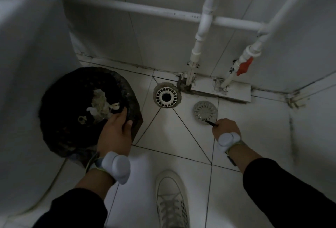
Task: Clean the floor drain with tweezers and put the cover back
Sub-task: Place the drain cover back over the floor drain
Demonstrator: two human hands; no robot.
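While the floor drain (166, 97) sits uncovered near the foot of the back wall, its white ribbed insert ringing a dark central hole, the round metal cover (205, 112) lies flat on the tiled floor (174, 133) just to the right of it, apart from the opening. The right hand (226, 128) is clenched around dark tweezers (211, 122), the fingers wrapped over the handle end so that only the slim front part shows; the tips point up and left and reach the near edge of the cover, though whether they actually grip it cannot be told. The left hand (116, 127) grasps the near rim of a waste bin (87, 109) lined with a black bag, with the thumb on the outside of the rim and the other fingers curled over into it. Inside the bin lie crumpled pale scraps (102, 104) of tissue or similar rubbish. The bin stands on the floor to the left of the drain, close to it but not touching. Both wrists carry a pale rounded device on a strap, and both arms are in dark sleeves. A pale laced shoe (171, 200) rests on the tiles at the bottom centre. White pipes (198, 36) run down the tiled wall behind the drain, one of them fitted with a red valve handle (244, 66).
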